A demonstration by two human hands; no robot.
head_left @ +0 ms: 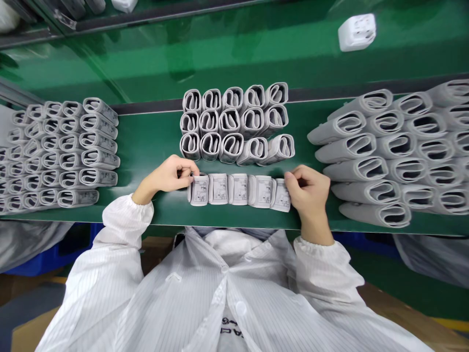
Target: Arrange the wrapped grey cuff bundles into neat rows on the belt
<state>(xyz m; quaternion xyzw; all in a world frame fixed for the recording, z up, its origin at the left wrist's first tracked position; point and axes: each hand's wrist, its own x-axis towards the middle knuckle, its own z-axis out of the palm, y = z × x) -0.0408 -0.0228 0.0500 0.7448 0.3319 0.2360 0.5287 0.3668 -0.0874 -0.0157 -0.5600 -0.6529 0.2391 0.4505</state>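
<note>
The rolled cuffs (240, 189) are judged light, soft and slightly springy, best held at the ends of their row. They lie in a line between the hands on a green belt (148, 142). Each end is pinched, fingers curled, by the left hand (166, 175) and the right hand (308, 193).

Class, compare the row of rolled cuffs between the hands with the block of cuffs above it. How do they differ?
The row is one line, the block three lines of five. The row shows printed labels; the block shows open rolled ends. The left hand and right hand touch the row, not the block. Both are grey rolled fabric on the green belt.
</note>
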